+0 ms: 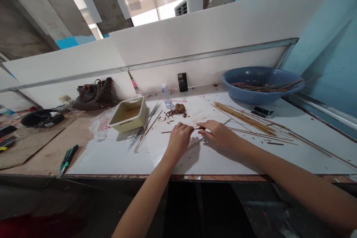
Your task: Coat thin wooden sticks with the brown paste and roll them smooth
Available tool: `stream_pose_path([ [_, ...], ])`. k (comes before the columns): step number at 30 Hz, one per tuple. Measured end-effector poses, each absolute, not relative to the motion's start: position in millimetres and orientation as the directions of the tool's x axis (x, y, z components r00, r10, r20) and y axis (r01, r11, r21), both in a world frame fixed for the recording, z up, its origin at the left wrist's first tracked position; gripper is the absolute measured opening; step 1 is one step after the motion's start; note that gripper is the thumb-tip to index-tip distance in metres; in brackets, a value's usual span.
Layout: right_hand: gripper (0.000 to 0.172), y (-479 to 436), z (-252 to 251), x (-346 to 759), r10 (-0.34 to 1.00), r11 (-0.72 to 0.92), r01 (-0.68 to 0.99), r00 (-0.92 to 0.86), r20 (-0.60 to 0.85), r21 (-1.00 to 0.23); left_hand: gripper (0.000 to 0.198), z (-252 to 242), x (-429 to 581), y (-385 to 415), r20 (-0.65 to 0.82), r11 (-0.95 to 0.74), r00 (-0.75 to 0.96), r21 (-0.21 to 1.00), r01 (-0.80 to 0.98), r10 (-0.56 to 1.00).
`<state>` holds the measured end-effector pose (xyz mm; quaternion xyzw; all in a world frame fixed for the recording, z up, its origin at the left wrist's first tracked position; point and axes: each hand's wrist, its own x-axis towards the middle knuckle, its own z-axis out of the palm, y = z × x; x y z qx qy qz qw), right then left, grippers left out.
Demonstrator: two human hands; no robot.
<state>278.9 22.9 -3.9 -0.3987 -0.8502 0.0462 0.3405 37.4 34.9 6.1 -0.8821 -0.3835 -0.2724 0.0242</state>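
Between my two hands runs a thin brown stick (pixel 166 132), roughly level above the white tabletop. My left hand (pixel 180 137) has its fingers closed around it, and the stick's end sticks out to the left. Close by on the right, my right hand (pixel 214 132) pinches the same stick between thumb and fingers. A dark piece of the stick shows between the two grips. Beyond the hands lies a crumbly brown lump (pixel 180 109) with broken bits around it. A bundle of tan sticks (pixel 245 119) rests to the right of my right hand.
A blue basin (pixel 262 98) holding sticks stands at the back right. A yellowish tub (pixel 131 123) of brownish liquid is on the left, near thin wires (pixel 138 137). A water bottle (pixel 167 96) and a phone (pixel 182 82) stand behind. Green-and-black pliers (pixel 67 159) lie front left.
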Motion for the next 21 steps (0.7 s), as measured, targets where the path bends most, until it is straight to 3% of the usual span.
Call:
stream_pose_path([
  [3,0.021,22.5,-3.1,279.3,0.700,0.690,0.637,-0.468,0.539,-0.343,0.012,6.4,36.8,35.3,0.502,-0.705,0.553,0.175,0.687,0.665],
  [8,0.017,22.0,-4.2,278.9,0.703,0.687,0.637,-0.464,0.539,-0.348,0.011,7.5,37.1,34.5,0.506,-0.715,0.557,0.190,0.673,0.659],
  [21,0.021,23.2,-7.1,279.9,0.720,0.675,0.636,-0.454,0.524,-0.376,0.018,7.6,36.9,36.3,0.487,-0.691,0.551,0.165,0.704,0.678],
])
